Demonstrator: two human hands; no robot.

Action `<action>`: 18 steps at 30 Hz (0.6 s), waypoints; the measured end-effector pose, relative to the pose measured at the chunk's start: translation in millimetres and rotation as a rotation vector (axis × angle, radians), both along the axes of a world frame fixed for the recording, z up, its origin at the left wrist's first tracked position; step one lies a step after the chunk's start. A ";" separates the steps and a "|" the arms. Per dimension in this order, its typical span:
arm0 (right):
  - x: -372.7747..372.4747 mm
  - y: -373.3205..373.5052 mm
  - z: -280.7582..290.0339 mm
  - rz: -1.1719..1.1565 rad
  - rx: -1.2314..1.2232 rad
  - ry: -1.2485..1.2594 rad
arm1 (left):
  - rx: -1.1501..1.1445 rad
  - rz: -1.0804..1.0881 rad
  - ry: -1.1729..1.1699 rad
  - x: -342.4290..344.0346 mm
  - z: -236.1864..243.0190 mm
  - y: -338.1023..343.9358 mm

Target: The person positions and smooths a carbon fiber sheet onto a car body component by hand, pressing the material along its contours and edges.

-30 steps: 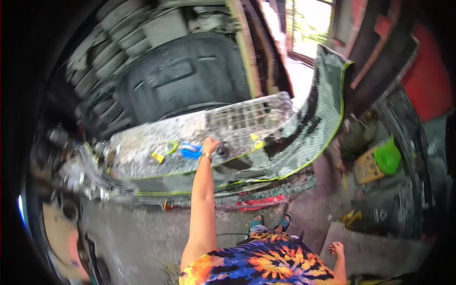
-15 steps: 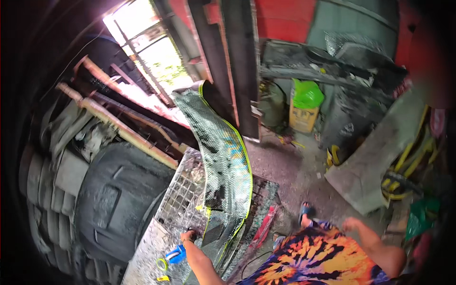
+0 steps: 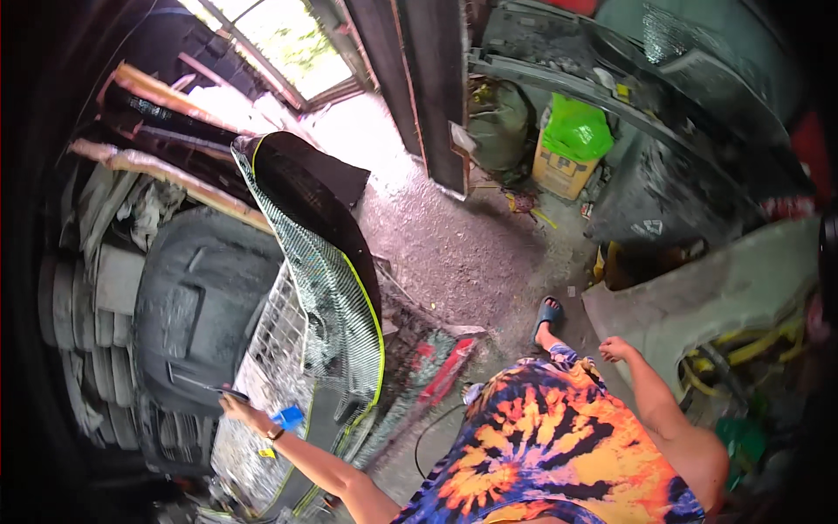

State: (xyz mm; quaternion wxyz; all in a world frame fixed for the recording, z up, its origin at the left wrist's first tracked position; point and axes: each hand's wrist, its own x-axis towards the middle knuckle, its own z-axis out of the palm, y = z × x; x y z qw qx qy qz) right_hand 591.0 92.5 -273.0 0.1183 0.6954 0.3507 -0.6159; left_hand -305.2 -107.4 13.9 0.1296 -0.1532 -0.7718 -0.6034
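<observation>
My left hand is out over the left side of the worktable, closed on a slim tool with a dark handle and a long thin shaft; its exact kind is hard to make out. Close to that wrist lies a blue object with a small yellow piece beside it. A long curved carbon-fibre panel, edged in yellow-green, stands tilted across the table. My right hand hangs out to my right, fingers curled, with nothing visible in it.
A black car hood lies left of the table. Ahead are tall dark boards, a box with a green bag, and a long dark part. A grey panel leans at right; a red strip lies by the table.
My left hand has lifted and swung left with the slim tool. My body and view have turned, so the panel shows more edge-on. My right hand has moved forward a little.
</observation>
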 end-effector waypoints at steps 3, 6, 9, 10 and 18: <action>25.7 72.3 -24.3 -0.002 0.133 0.042 | 0.318 0.008 0.167 133.7 77.3 66.4; -9.5 174.1 1.3 -0.017 0.319 0.384 | 0.163 -0.280 0.256 260.2 132.8 100.1; -77.2 262.6 58.5 0.120 0.412 0.513 | -0.173 -0.547 0.080 370.8 124.5 169.8; -97.9 290.9 73.1 0.157 0.405 0.574 | -0.110 -0.590 -0.261 416.1 119.0 208.6; -254.6 383.3 180.4 0.137 -0.145 1.435 | -0.219 -1.381 -0.679 483.2 -98.4 445.1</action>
